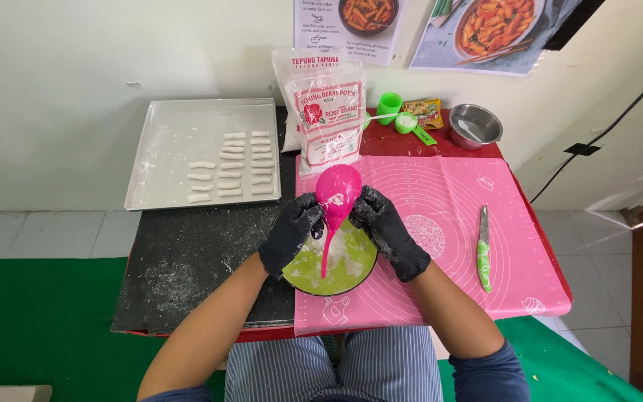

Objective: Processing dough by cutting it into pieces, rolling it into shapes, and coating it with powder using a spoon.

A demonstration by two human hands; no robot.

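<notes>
Both my gloved hands, left hand [292, 231] and right hand [385, 227], fingers pinching a pink spoon [336, 190] over the floury green bowl [329, 264]. I judge shaping partly done: dough sticks [236, 167] already fill part of the tray [158, 149], far left.

Both hands in matt black rubbery gloves, flour-dusted: left hand [290, 232], right hand [388, 231]. Pink spoon [336, 195]: glossy smooth plastic. Green bowl [330, 262]: smooth plastic, powder-caked. Pink mat [448, 223]: matt, looks silicone. Black board [187, 260]: matt, floured. White tray [180, 138]: smooth, satin. Small bowl [475, 125]: shiny metal. Flour bags [327, 112]: glossy plastic film.
</notes>
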